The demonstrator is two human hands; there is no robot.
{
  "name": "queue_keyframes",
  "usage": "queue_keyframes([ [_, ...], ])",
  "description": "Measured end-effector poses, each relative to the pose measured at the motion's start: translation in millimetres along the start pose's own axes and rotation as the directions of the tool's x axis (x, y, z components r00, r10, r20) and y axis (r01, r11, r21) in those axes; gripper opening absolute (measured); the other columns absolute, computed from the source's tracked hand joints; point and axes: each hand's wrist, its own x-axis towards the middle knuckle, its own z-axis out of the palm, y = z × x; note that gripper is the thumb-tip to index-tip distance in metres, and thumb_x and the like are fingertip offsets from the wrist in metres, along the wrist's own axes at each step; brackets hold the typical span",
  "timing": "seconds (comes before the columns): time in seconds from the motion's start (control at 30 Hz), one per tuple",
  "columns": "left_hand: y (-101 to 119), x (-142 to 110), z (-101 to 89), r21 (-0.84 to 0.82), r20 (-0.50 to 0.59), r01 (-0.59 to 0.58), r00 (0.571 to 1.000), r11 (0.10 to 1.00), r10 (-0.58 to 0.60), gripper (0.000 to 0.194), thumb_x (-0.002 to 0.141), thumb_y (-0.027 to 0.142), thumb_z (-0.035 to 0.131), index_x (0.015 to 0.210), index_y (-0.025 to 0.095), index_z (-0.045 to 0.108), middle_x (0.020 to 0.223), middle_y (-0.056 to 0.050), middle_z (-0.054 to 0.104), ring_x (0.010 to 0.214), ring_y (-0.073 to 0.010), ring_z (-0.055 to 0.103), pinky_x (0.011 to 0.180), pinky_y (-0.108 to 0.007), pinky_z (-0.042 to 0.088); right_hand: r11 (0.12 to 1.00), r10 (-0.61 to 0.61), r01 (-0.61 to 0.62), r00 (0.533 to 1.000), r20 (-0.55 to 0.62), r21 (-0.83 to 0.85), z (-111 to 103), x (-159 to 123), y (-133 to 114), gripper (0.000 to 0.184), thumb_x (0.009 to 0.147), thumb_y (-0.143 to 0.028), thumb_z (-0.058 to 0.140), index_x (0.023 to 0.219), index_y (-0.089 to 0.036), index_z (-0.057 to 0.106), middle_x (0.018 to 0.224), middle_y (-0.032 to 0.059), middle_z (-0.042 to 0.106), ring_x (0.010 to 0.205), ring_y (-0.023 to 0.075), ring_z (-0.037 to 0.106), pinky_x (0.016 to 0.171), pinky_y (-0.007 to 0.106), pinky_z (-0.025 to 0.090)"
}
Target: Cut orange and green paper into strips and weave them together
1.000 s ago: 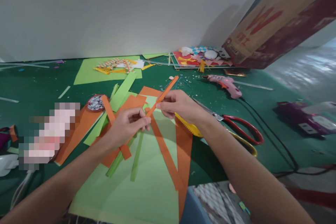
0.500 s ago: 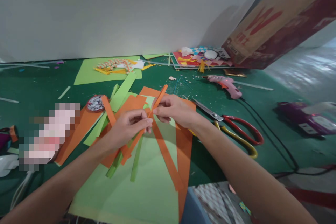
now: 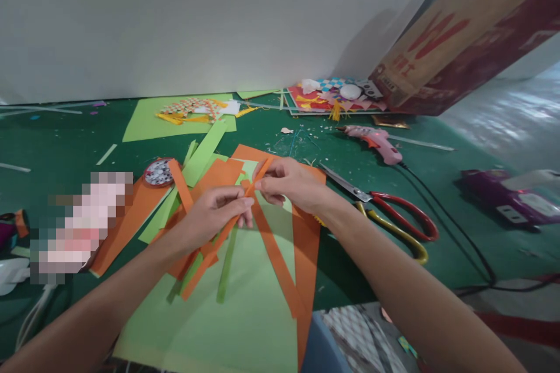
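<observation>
My left hand pinches an orange paper strip that runs on a slant under its fingers. Close beside it, my right hand has thumb and finger closed on the upper part of that strip. Another orange strip slants from between the hands down to the right, over a light green paper sheet. Green strips hang or lie below my left hand. Where the strips cross is partly hidden by my fingers. An orange sheet lies under the green one.
Right of my hands lie scissors with red and yellow handles and a pink glue gun with its cord. A round tin lies left, near a blurred-out pink object. A paper bag stands back right.
The held orange strip has slid down to the left: its upper end sticks out less above my right hand, and its lower end reaches farther down. Both hands stay nearly in place.
</observation>
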Motion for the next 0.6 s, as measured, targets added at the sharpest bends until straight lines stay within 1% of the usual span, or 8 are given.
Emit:
queue_keyframes([
  [0.07, -0.8, 0.0, -0.3, -0.004, 0.002, -0.002, 1.0, 1.0, 0.002, 0.03, 0.082, 0.031, 0.051, 0.056, 0.018, 0.054, 0.06, 0.001, 0.062, 0.056, -0.01, 0.055, 0.058, -0.023, 0.043, 0.999, -0.026, 0.027, 0.998, -0.049, 0.02, -3.9, -0.6, -1.8, 0.007, 0.066, -0.023, 0.056, 0.063, -0.016, 0.055, 0.038, -0.0082, 0.043, 0.036, 0.0048, 0.034, 0.042, 0.022, 0.024],
  [0.17, -1.1, -0.3, -0.4, -0.024, 0.013, 0.009, 1.0, 1.0, -0.008, 0.03, 0.081, 0.03, 0.052, 0.053, 0.018, 0.05, 0.057, 0.001, 0.06, 0.056, -0.0104, 0.055, 0.056, -0.022, 0.042, 0.999, -0.024, 0.028, 0.995, -0.102, 0.036, -6.1, -1.4, -4.2, 0.007, 0.064, -0.021, 0.055, 0.059, -0.017, 0.052, 0.037, -0.0085, 0.041, 0.036, 0.0043, 0.032, 0.041, 0.022, 0.022],
  [0.23, -0.5, -0.5, -0.5, -0.018, 0.015, 0.014, 1.0, 1.0, -0.014, 0.03, 0.081, 0.03, 0.052, 0.054, 0.018, 0.051, 0.057, 0.001, 0.06, 0.057, -0.0102, 0.056, 0.057, -0.022, 0.043, 0.999, -0.012, 0.015, 0.996, -0.094, 0.032, -4.3, -1.4, -4.0, 0.008, 0.064, -0.021, 0.054, 0.058, -0.017, 0.051, 0.038, -0.0083, 0.041, 0.036, 0.0043, 0.032, 0.041, 0.022, 0.022],
  [0.33, 0.3, -0.4, -0.5, 0.007, 0.002, -0.003, 1.0, 1.0, 0.003, 0.031, 0.084, 0.033, 0.05, 0.058, 0.018, 0.057, 0.059, 0.001, 0.061, 0.057, -0.0096, 0.055, 0.062, -0.023, 0.044, 1.0, 0.009, -0.01, 0.999, -0.049, -0.014, 0.1, -0.5, -1.2, 0.01, 0.066, -0.024, 0.055, 0.06, -0.017, 0.052, 0.04, -0.0077, 0.043, 0.037, 0.0049, 0.035, 0.042, 0.021, 0.024],
  [0.43, 0.0, 0.2, -0.6, -0.01, 0.006, -0.011, 1.0, 1.0, 0.011, 0.033, 0.085, 0.031, 0.048, 0.056, 0.018, 0.055, 0.058, 0.001, 0.06, 0.055, -0.0095, 0.054, 0.059, -0.023, 0.043, 0.995, 0.02, -0.021, 1.0, -0.011, -0.094, 1.8, -0.1, 0.6, 0.009, 0.068, -0.024, 0.056, 0.063, -0.017, 0.053, 0.039, -0.008, 0.043, 0.037, 0.0053, 0.036, 0.042, 0.021, 0.024],
  [0.5, -0.7, 0.5, -0.7, -0.017, 0.022, -0.011, 1.0, 1.0, 0.011, 0.034, 0.086, 0.031, 0.047, 0.055, 0.018, 0.054, 0.058, 0.001, 0.06, 0.055, -0.0093, 0.053, 0.058, -0.022, 0.042, 0.992, 0.016, -0.018, 1.0, -0.018, -0.122, 0.5, -0.7, -0.1, 0.007, 0.068, -0.022, 0.054, 0.064, -0.017, 0.054, 0.037, -0.0085, 0.042, 0.037, 0.005, 0.034, 0.042, 0.02, 0.024],
  [0.6, -2.2, 0.8, -1.4, -0.018, 0.027, -0.018, 0.999, 1.0, 0.018, 0.035, 0.086, 0.032, 0.048, 0.054, 0.018, 0.053, 0.058, 0.001, 0.059, 0.056, -0.0091, 0.052, 0.058, -0.022, 0.041, 0.994, -0.002, -0.004, 0.998, -0.057, -0.112, -2.5, -2.2, -3.4, 0.005, 0.068, -0.022, 0.053, 0.066, -0.017, 0.053, 0.037, -0.0087, 0.043, 0.037, 0.0046, 0.033, 0.042, 0.02, 0.024],
])
